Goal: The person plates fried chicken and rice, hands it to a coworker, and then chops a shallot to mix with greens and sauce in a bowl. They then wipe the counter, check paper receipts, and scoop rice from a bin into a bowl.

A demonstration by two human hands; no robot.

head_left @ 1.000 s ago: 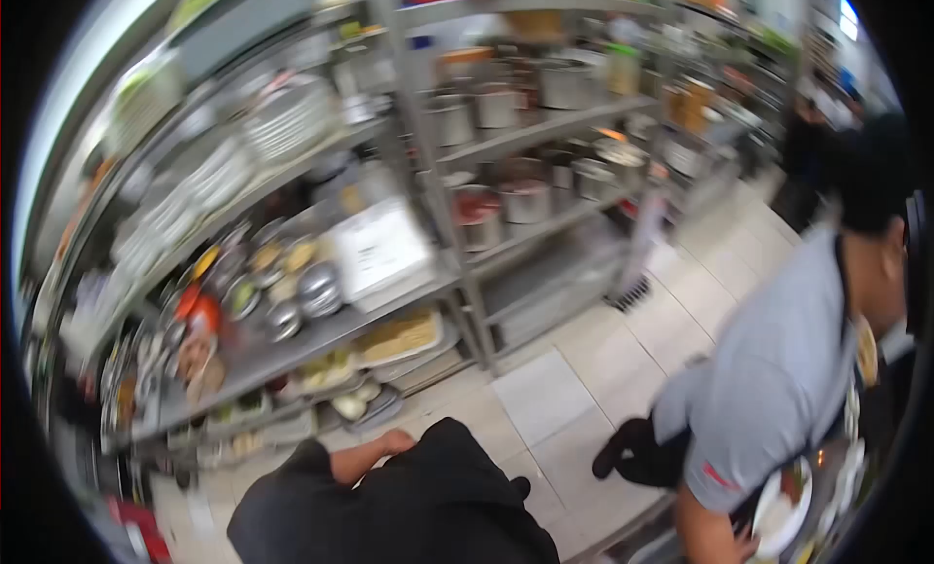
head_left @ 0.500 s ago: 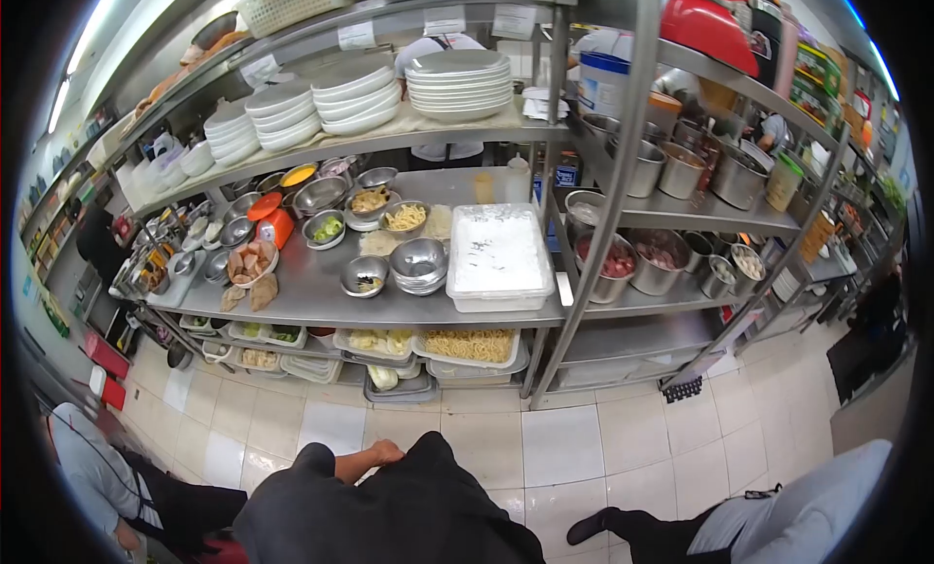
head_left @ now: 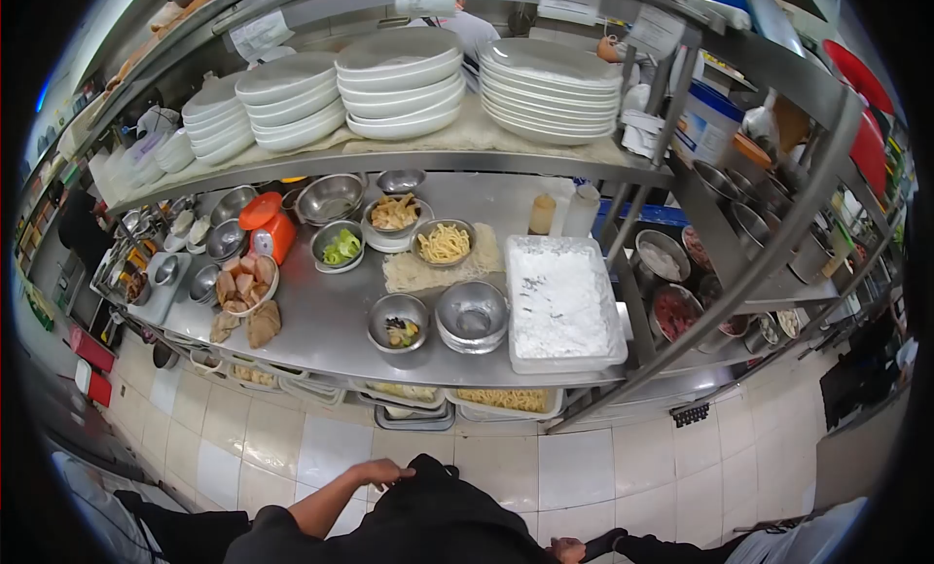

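Note:
My left hand (head_left: 382, 473) hangs in front of my body, beside my black clothing (head_left: 438, 510). Its fingers are curled together, with nothing visible in them. Low at the bottom edge is my right hand (head_left: 566, 549), only partly in view, its fingers hard to make out. Ahead of both hands stands a steel counter (head_left: 316, 311). On it are a bowl with chopped vegetables (head_left: 400, 332), stacked metal bowls (head_left: 473, 318) and a white tub of white powder (head_left: 567, 363). Behind these are a bowl of pale yellow strips (head_left: 446, 245) and a bowl of green pieces (head_left: 341, 249).
Stacked white plates (head_left: 550, 89) fill the shelf above the counter. An orange scale (head_left: 270, 235) stands left, near a bowl of brown pieces (head_left: 246, 287). Below is a tray of noodles (head_left: 506, 400). A steel rack (head_left: 749, 277) stands right. People are at both lower edges.
The counter now appears closer and larger, and the view has shifted. My left forearm shows more, with the hand stretched further right. My right hand has come into view at the bottom.

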